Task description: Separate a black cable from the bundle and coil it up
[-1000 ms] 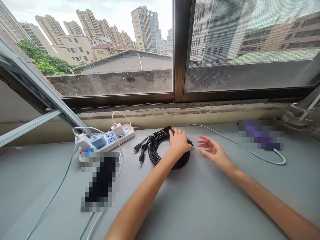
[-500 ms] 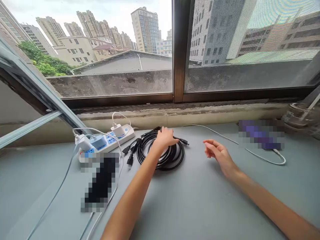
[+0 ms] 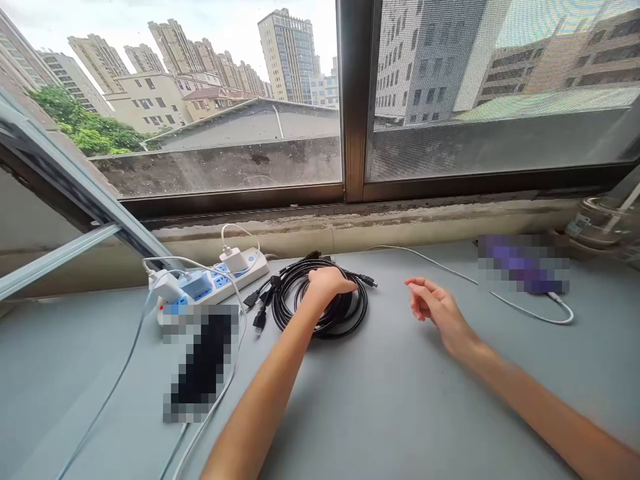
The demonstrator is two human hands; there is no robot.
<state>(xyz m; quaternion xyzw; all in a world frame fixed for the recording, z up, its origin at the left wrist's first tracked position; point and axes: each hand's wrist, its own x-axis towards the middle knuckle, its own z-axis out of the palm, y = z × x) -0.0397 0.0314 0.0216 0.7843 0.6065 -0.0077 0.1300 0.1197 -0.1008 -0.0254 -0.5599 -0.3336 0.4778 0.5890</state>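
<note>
Black cables (image 3: 357, 328) lie in a round coil on the grey tabletop, with several plug ends sticking out at the left and one connector (image 3: 369, 281) at the right. My left hand (image 3: 327, 283) is over the middle of the coil, its thumb stretched to the right. The other fingers bend down among the loops and are mostly hidden, so I cannot tell whether they grip a cable. To the right of the coil, apart from it, my right hand (image 3: 440, 310) hovers with loosely bent fingers and nothing in them.
A white power strip (image 3: 257, 267) with chargers and white cords stands at the left. A blurred dark object (image 3: 205, 363) lies before it. A blurred purple object (image 3: 525, 263) on a white cord (image 3: 530, 318) is at the right, near a glass jar (image 3: 593, 223). Window behind.
My left hand's fingers have come down from above the far side of the coil into its loops. My right hand is almost still. The view has shifted slightly.
</note>
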